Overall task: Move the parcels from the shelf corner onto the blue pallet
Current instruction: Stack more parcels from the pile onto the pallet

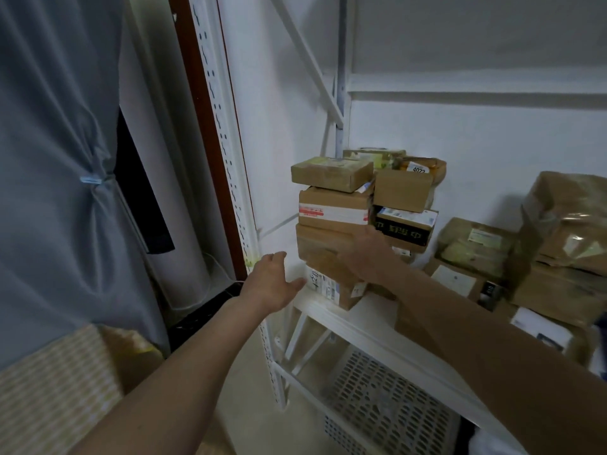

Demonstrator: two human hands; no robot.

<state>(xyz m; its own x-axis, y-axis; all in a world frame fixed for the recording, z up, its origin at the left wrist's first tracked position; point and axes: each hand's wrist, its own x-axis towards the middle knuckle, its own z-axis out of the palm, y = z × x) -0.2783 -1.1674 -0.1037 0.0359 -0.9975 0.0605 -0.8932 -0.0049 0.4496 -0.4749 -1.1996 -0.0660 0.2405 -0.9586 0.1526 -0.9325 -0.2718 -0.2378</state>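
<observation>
Parcels [331, 224] stacked in shelf corner, left column several cardboard boxes high, against white wall. None moved off yet by the look of it; blue pallet not in view.

Step in hand, as judged: reach-in for first grab on the left column. Right hand [364, 254] flat against front of a lower brown box [315, 241], fingers spread, not clamped on anything. Left hand [269, 284] open, fingers apart, just beside bottom labelled box [328, 287], apparently not touching.

Next move needs: both hands bracketing the column low, or taking top flat box [331, 172] first. Stack uneven, top box overhangs, tip risk if lifted whole.

Readable: "4022" on sticker [418, 170] of the rear top parcel. Red-and-white tape [312, 211] on second box, print illegible. Black box [405, 231] with gold characters, unreadable. Other labels too blurred.

More parcels right on shelf [328, 307]; perforated white crate [387, 405] below.
</observation>
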